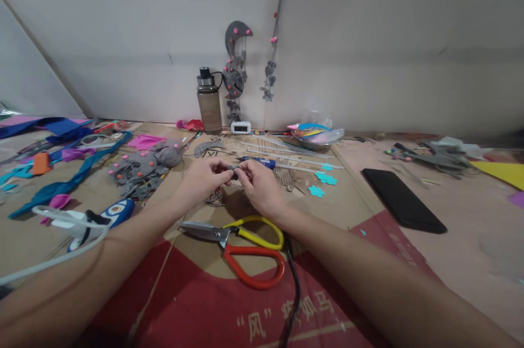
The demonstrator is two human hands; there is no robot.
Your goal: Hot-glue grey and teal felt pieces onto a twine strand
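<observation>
Both hands meet over the cardboard at the middle of the view, fingertips pinched close together. Between them is a small dark grey piece, mostly hidden by the fingers; its kind cannot be made out. My left hand grips it from the left, my right hand from the right. Just behind my right hand lies a blue glue gun, partly covered. In front of the hands, scissors with one yellow and one red handle lie with blades pointing left. A heap of grey felt pieces with pink and orange pompoms lies to the left.
A brown bottle and a small white digital clock stand by the wall, near hanging grey moon decorations. Clear glue sticks, turquoise felt flowers and a black phone lie rightward. A black cord runs toward me.
</observation>
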